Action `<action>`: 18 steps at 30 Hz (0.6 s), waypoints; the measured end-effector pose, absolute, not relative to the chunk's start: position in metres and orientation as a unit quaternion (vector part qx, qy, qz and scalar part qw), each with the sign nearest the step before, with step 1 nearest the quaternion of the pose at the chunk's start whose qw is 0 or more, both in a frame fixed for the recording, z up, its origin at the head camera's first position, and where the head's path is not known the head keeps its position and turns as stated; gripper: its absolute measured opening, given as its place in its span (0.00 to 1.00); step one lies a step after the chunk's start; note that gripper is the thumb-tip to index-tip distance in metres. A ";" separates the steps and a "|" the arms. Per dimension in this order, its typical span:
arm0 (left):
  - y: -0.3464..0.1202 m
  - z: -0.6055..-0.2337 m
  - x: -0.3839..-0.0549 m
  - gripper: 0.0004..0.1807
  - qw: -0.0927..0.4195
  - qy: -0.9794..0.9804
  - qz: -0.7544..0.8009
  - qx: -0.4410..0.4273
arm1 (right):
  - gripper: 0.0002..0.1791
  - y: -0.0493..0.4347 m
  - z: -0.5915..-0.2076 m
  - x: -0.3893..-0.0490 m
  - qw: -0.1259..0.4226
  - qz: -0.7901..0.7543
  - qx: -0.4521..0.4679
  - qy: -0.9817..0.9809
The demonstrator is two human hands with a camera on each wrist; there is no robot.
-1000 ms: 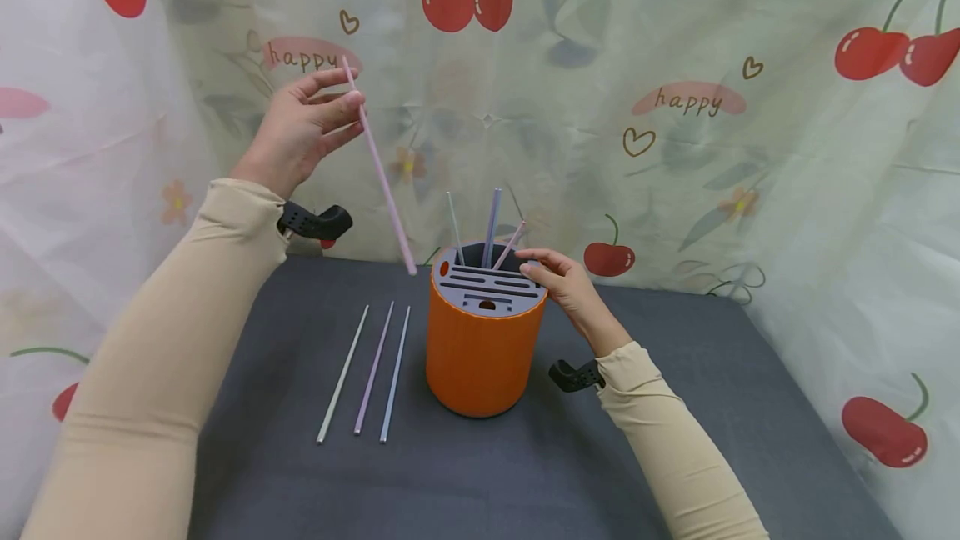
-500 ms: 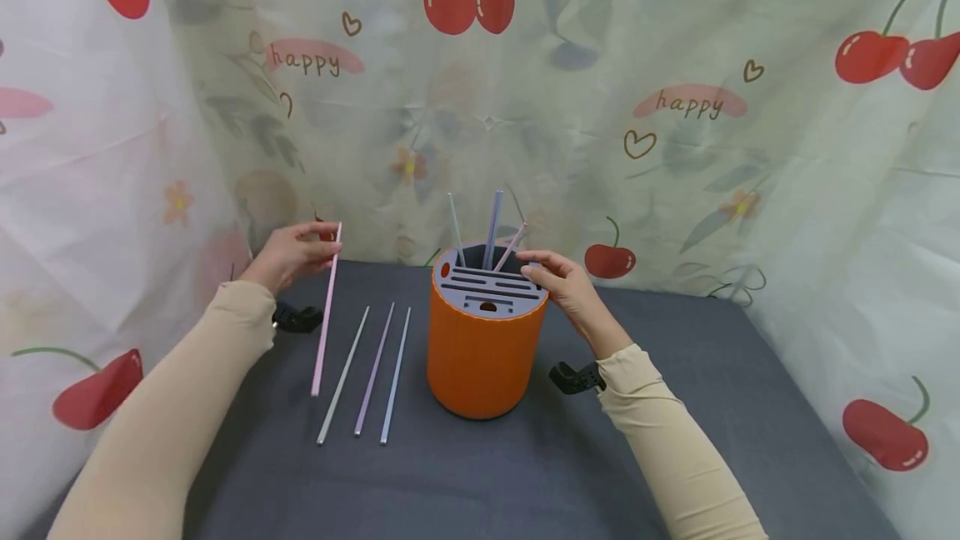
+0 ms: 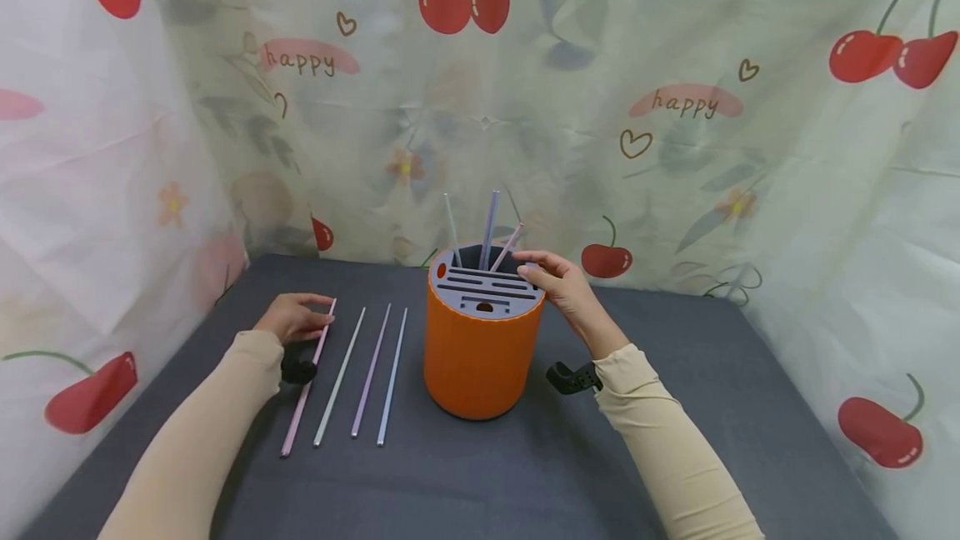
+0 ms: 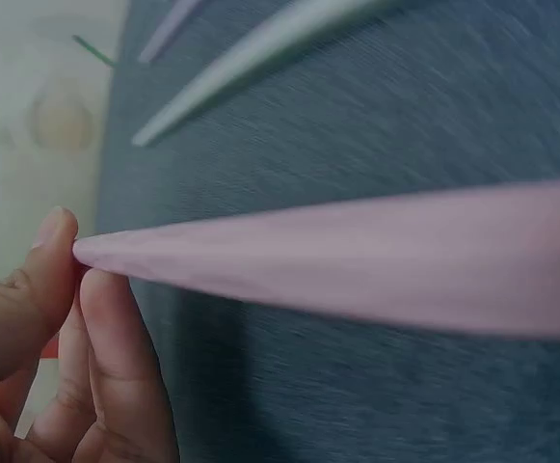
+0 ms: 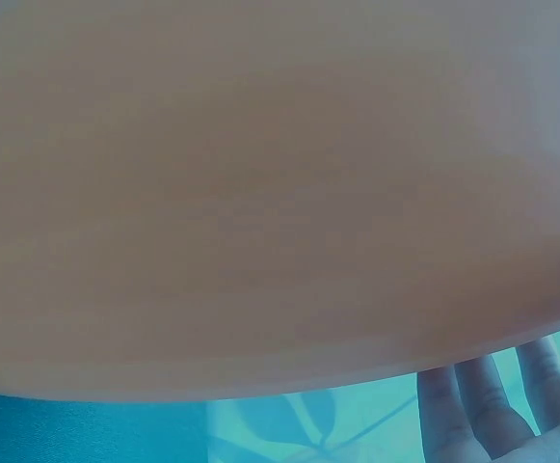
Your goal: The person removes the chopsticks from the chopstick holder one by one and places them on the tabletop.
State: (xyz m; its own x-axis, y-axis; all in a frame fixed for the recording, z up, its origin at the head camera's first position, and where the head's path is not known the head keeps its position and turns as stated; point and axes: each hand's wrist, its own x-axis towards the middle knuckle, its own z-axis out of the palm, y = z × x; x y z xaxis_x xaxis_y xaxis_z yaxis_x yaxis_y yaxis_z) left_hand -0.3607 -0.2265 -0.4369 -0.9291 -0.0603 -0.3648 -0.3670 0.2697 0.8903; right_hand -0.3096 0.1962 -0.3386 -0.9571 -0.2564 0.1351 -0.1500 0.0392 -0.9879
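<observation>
My left hand (image 3: 291, 317) pinches the far end of a pink chopstick (image 3: 296, 419), low over the dark cloth at the left of a row. In the left wrist view, thumb and fingertips meet at the narrow end of it. Beside it lie a pale green chopstick (image 3: 340, 377), a purple chopstick (image 3: 371, 373) and a light blue chopstick (image 3: 392, 377), roughly side by side. My right hand (image 3: 568, 294) grips the right rim of an orange utensil holder (image 3: 480, 365); the right wrist view shows several fingers partly hidden behind its wall.
The holder has a grey slotted top (image 3: 487, 290) with a dark rear opening, where a few thin sticks (image 3: 489, 227) stand tilted. A dark grey cloth (image 3: 675, 423) covers the table. Behind and at both sides hangs a cherry-print curtain (image 3: 540, 132).
My left hand has come down from high up near the curtain to the cloth, carrying the pink chopstick to the left of the other three. The right hand stays at the holder's rim.
</observation>
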 end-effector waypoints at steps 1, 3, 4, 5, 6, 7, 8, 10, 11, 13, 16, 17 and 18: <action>-0.227 -0.440 -0.361 0.28 0.131 0.789 0.583 -0.140 | 0.22 0.196 -0.338 -0.309 0.039 -0.678 -0.142 0.720; -0.227 -0.444 -0.361 0.28 0.131 0.799 0.571 -0.135 | 0.21 0.196 -0.338 -0.309 0.038 -0.677 -0.143 0.721; -0.227 -0.446 -0.361 0.28 0.131 0.802 0.567 -0.134 | 0.21 0.196 -0.339 -0.309 0.038 -0.677 -0.142 0.721; -0.227 -0.447 -0.361 0.27 0.129 0.804 0.564 -0.136 | 0.20 0.197 -0.339 -0.309 0.037 -0.676 -0.142 0.722; -0.226 -0.448 -0.361 0.28 0.128 0.806 0.562 -0.133 | 0.20 0.197 -0.339 -0.309 0.037 -0.676 -0.142 0.722; -0.226 -0.449 -0.362 0.27 0.126 0.808 0.561 -0.131 | 0.20 0.197 -0.339 -0.310 0.036 -0.676 -0.143 0.722; -0.225 -0.450 -0.362 0.27 0.124 0.809 0.560 -0.129 | 0.20 0.197 -0.339 -0.310 0.036 -0.675 -0.142 0.723; -0.224 -0.452 -0.363 0.27 0.122 0.810 0.560 -0.127 | 0.20 0.198 -0.340 -0.311 0.036 -0.675 -0.143 0.723; -0.224 -0.453 -0.363 0.28 0.120 0.812 0.559 -0.122 | 0.20 0.198 -0.340 -0.311 0.036 -0.675 -0.144 0.723; -0.223 -0.454 -0.364 0.28 0.118 0.814 0.557 -0.117 | 0.20 0.198 -0.340 -0.311 0.036 -0.676 -0.144 0.722; -0.223 -0.457 -0.365 0.29 0.115 0.817 0.553 -0.116 | 0.20 0.198 -0.341 -0.312 0.038 -0.676 -0.143 0.722; -0.223 -0.457 -0.366 0.29 0.114 0.818 0.551 -0.117 | 0.20 0.198 -0.341 -0.312 0.038 -0.676 -0.142 0.722; -0.223 -0.458 -0.366 0.29 0.113 0.819 0.551 -0.118 | 0.20 0.198 -0.341 -0.312 0.039 -0.676 -0.142 0.723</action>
State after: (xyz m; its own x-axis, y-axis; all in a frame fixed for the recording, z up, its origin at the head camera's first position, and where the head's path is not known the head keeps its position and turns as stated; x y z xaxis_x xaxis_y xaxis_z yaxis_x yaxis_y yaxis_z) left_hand -0.3664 -0.2225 -0.4581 -0.9464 -0.0696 -0.3154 -0.3183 0.3656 0.8746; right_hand -0.3118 0.1975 -0.3406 -0.9568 -0.2572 0.1357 -0.1527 0.0471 -0.9872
